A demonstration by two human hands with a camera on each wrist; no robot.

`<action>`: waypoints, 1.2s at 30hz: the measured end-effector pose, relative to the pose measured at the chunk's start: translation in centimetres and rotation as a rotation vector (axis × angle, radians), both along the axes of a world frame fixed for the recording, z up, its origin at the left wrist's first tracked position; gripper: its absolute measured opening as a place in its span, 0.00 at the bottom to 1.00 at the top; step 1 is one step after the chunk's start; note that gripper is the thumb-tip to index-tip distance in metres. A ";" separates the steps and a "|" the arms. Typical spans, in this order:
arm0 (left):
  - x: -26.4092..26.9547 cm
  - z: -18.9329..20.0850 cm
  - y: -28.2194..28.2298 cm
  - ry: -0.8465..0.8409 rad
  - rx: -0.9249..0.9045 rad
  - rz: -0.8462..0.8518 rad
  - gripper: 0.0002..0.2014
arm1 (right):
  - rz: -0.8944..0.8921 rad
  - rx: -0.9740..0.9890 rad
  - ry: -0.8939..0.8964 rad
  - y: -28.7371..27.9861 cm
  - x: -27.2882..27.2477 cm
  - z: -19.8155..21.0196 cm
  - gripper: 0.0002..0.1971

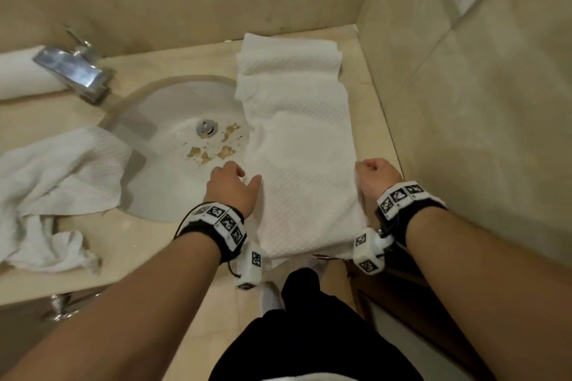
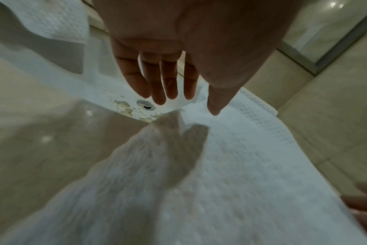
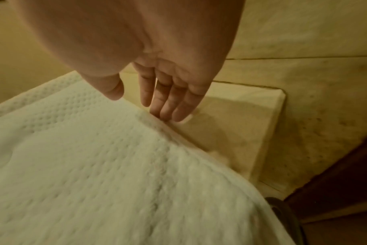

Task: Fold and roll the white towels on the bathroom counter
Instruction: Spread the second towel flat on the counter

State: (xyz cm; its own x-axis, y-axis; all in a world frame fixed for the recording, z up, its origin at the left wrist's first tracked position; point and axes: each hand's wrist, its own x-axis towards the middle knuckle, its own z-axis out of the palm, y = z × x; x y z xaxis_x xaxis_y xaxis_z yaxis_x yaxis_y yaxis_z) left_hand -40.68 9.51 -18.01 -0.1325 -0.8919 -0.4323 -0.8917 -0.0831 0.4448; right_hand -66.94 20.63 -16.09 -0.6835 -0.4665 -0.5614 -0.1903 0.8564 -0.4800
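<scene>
With the folded towel (image 1: 297, 145) lying centre-right of the frame, I'd keep my left hand (image 1: 232, 185) and right hand (image 1: 376, 178), fingers loose and gripping nothing, square on its long edges before rolling.

Long folded white towel (image 1: 298, 145) across counter (image 1: 368, 120)

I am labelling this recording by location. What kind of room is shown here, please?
Most likely a bathroom, perhaps in a hotel: a white sink set in a beige stone counter, a chrome faucet, and white towels laid beside it.
</scene>
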 end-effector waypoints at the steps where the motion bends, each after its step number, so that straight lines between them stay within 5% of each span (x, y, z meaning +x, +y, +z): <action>1: -0.4 -0.4 -0.3 -0.039 0.019 -0.018 0.21 | 0.030 0.017 -0.006 -0.5 -0.2 -0.3 0.20; 10: -1.6 -3.3 -0.5 -0.022 0.102 0.099 0.13 | 0.176 0.117 -0.004 -1.1 -1.3 -1.3 0.17; 15: -1.8 -2.8 -0.1 -0.203 0.064 -0.034 0.15 | 0.168 0.097 -0.024 -1.4 -1.5 -1.3 0.12; 20: -0.8 -2.2 0.8 -0.092 0.089 0.109 0.12 | 0.180 0.087 -0.034 -1.2 -1.4 -1.5 0.11; 27: -0.8 -3.1 -1.7 -0.038 0.263 0.027 0.19 | 0.142 0.024 -0.052 -1.3 -1.1 -1.3 0.09; 32: -1.0 -1.8 -2.1 -0.085 0.248 -0.014 0.12 | 0.085 -0.169 -0.082 -1.9 0.1 -1.5 0.20; 36: -2.4 -1.5 -3.1 0.190 0.303 0.264 0.32 | -0.034 -0.230 -0.310 -3.2 0.2 -2.0 0.26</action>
State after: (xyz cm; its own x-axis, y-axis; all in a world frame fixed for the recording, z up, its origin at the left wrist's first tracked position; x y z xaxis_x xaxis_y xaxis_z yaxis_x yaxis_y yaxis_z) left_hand -43.04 6.39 -19.50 -0.0195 -0.7428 -0.6692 -0.7269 -0.4490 0.5196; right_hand -66.73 17.47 -18.11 -0.5155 -0.5843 -0.6268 0.0209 0.7227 -0.6908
